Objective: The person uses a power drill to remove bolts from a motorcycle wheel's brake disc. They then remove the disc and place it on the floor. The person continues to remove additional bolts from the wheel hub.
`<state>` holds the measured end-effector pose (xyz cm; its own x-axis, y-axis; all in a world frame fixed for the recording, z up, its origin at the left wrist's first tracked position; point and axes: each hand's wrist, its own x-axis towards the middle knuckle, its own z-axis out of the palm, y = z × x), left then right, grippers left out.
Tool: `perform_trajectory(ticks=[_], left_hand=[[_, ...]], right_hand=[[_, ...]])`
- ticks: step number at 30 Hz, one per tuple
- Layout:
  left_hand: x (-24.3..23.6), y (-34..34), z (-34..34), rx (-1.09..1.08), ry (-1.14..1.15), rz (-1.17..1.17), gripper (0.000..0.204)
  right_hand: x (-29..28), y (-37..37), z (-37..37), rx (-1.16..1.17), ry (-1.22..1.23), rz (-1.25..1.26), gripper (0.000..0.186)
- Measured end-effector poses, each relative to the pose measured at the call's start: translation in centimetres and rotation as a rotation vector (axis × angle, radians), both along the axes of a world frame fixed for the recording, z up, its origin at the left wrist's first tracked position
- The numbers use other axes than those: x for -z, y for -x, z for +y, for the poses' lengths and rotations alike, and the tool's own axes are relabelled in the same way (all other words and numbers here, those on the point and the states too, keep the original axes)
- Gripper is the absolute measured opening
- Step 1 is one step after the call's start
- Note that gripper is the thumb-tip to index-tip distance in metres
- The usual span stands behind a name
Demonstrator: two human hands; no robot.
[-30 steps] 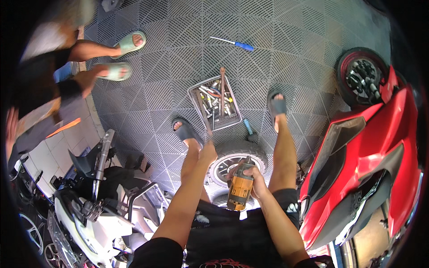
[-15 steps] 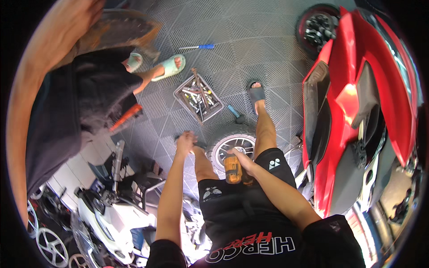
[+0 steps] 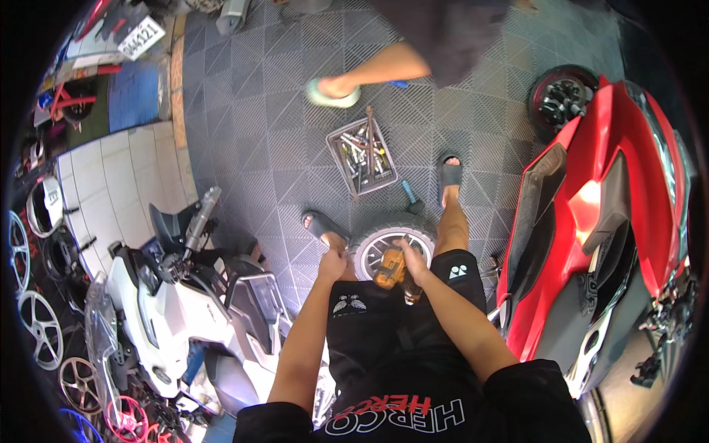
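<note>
My right hand grips a yellow-and-black cordless drill, holding it close to my lap above a wheel. The tool's dark front end points toward my right thigh; its tip is not clear to me. The wheel with a black tyre and light spoked rim stands between my legs, partly covered by the drill and hand. Beside my left knee, my left hand is closed, fingers curled in; whatever they may hold is hidden. Past the tyre, a hammer-like tool with a blue handle lies on the floor.
Ahead is a grey crate of mixed tools. A co-worker's leg crosses beyond it, next to a blue-handled tool. A white motorcycle stands left, a red one right. Several coloured wheel rims sit at far left.
The co-worker has moved from the left to the far middle. My left hand has drawn back and closed from spread fingers. The drill has tilted in my right hand. My view has shifted left.
</note>
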<state>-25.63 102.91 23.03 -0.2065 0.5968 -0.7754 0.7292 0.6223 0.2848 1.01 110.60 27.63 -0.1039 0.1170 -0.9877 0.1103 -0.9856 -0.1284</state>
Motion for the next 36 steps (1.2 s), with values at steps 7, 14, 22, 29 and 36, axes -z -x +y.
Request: perform_trajectory(ticks=[7,14,22,29,36], left_hand=[[7.9,-2.0,1.0,-0.233,0.023,-0.203,0.024],[28.0,-2.2,13.6,-0.247,-0.18,-0.046,0.023],[36.4,-8.8,20.5,-0.29,-0.061,0.455,0.055],[37.7,-8.1,15.7,-0.108,-0.375,0.375,0.061],[38.4,-3.5,19.9,-0.153,-0.014,0.363,0.041]], right_hand=[[-1.1,-0.2,2.8,0.375,0.374,0.158,0.05],[2.6,-3.5,6.7,0.432,0.469,0.259,0.05],[6.9,-4.1,13.2,0.338,0.075,0.176,0.069],[6.9,-2.6,11.6,0.248,0.076,0.081,0.066],[6.5,-0.7,12.9,0.189,0.176,0.013,0.059]])
